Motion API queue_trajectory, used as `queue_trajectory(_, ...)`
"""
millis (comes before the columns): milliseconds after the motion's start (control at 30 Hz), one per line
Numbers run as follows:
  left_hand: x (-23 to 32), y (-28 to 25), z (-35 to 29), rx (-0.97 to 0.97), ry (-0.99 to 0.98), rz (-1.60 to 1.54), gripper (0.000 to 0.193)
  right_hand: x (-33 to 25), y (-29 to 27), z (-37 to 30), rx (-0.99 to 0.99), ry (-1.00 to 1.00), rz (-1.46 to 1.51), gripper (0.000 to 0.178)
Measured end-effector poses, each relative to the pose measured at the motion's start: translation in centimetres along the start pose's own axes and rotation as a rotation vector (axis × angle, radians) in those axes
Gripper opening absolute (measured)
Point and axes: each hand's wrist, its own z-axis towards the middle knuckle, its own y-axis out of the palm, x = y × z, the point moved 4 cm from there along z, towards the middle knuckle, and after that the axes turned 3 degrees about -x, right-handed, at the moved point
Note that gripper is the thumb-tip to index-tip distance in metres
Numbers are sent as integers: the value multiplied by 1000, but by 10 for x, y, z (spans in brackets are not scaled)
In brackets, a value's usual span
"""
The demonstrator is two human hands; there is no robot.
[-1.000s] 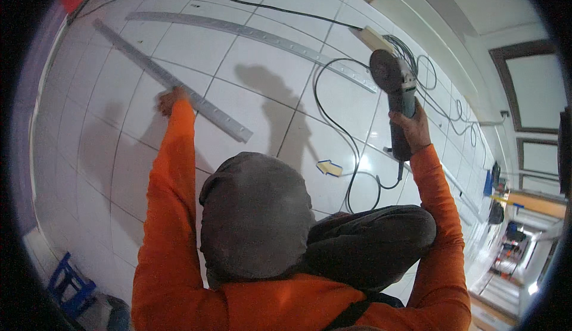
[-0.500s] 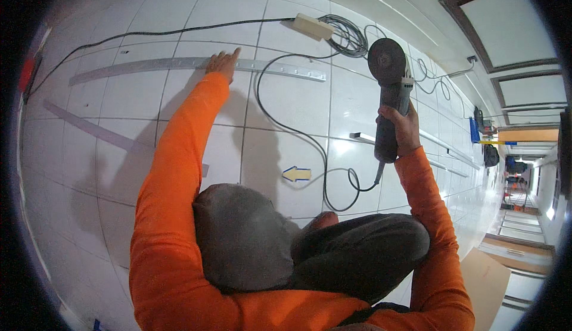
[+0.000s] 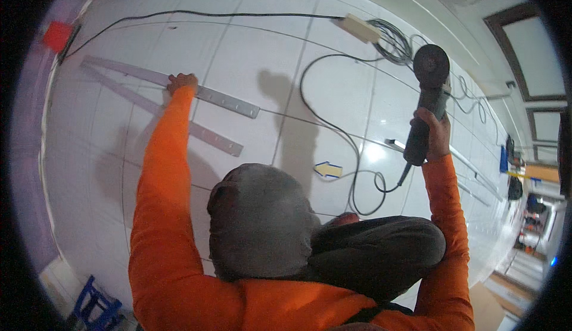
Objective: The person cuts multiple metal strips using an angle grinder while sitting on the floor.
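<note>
My left hand (image 3: 182,84) on the far strip (image 3: 227,100), my right hand (image 3: 438,133) round one grinder (image 3: 430,99)
Left fingers curl over the far strip, one of two metal strips on the tiles (image 3: 250,51); the near strip (image 3: 215,139) slants just beside it, the two converging at their left ends, where I can't tell if they touch. Right fingers and thumb wrap the grinder's body, its one disc (image 3: 431,65) at the end away from me. One yellow arrow (image 3: 328,169) marks the tiles between strips and grinder; farther off lie one pale block (image 3: 361,28) and one cable coil (image 3: 391,42)
</note>
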Motion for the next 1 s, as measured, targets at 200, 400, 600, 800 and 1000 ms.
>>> queue_trajectory(200, -24, 35, -31, 403, -706, -413, 70, -6, 19, -2, -63, 30, -10, 41)
queue_trajectory(400, -14, 22, -31, 0, -276, -2126, 51, -13, 50, 0, -197, 29, 23, 45)
queue_trajectory(600, 85, -31, -159, -301, -259, -2610, 32, -17, 78, 0, -343, 36, -97, 47)
queue_trajectory(800, 61, -75, -169, -153, 21, -2747, 39, -15, 108, -18, -528, 36, -203, 61)
queue_trajectory(1000, 62, -76, -166, -305, -36, -2829, 45, -16, 129, -38, -681, 27, -331, 68)
